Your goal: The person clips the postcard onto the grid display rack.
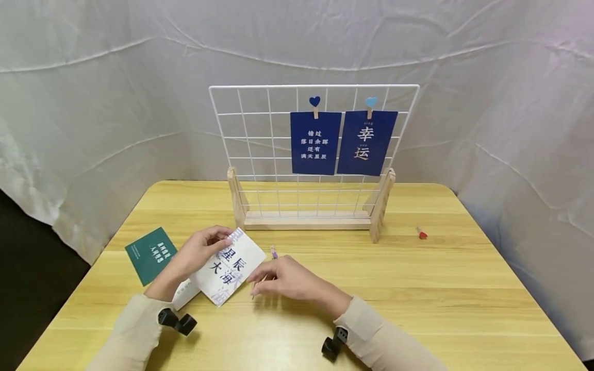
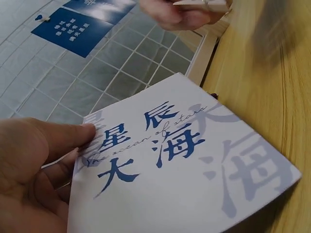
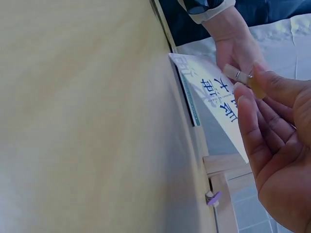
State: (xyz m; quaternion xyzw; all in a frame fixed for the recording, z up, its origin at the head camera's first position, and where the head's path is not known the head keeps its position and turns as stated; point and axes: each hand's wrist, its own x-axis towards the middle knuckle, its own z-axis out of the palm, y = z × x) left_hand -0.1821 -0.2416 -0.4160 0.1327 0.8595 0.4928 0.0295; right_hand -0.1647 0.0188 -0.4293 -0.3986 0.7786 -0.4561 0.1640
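Right now the white card [image 1: 228,265] with blue characters sits tilted in my left hand [image 1: 197,253], lifted a little off the bench [image 1: 417,299] near its front left; my thumb lies across the card's upper left corner and my fingers are curled under it, so the hand is closed around that edge. From the left wrist view the card [image 2: 180,174] fills most of the picture, printed side up, with my thumb [image 2: 53,141] pressed on its left margin. Just to the right of the card, my right hand [image 1: 283,281] hovers low over the bench with its fingertips pinching a small wooden clip [image 3: 238,77]; the right wrist view shows the clip held between thumb and forefinger, close to the card's edge but I cannot tell whether it touches. A small clip with a purple top [image 1: 274,252] lies on the bench just behind my right hand. Under my left wrist lies another white card [image 1: 185,294], partly hidden, and further left a dark green card [image 1: 150,255] lies flat. Behind all this stands a white wire grid [image 1: 260,149] in a wooden stand [image 1: 306,220], with two dark blue cards hung on it: the left one [image 1: 315,143] under a dark blue heart clip [image 1: 314,103], the right one [image 1: 367,143] under a light blue heart clip [image 1: 370,103]. Well to the right, a red clip [image 1: 421,234] lies alone on the bench.
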